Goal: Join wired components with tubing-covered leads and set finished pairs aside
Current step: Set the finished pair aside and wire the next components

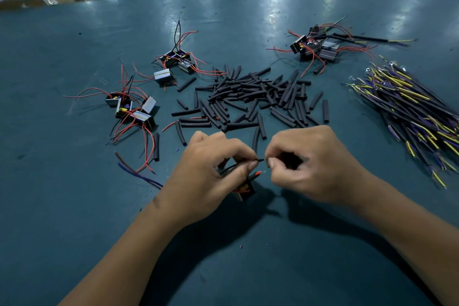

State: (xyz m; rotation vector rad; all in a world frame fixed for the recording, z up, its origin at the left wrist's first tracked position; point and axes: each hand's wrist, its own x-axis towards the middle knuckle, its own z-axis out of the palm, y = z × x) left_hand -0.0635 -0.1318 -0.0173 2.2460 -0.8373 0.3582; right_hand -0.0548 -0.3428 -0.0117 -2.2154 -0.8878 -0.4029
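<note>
Component (244, 191) small, black, red-wired, left hand (211, 176), right hand (310, 164) fingers pinching its black lead (259, 159)

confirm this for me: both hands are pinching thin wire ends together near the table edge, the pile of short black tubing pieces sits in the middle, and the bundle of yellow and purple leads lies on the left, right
Not quite. The head view shows the bundle of yellow and purple leads on the right side of the blue-green table, not the left. The rest holds: the left hand and right hand pinch thin wire ends together, and the pile of short black tubing pieces sits in the middle.
</note>
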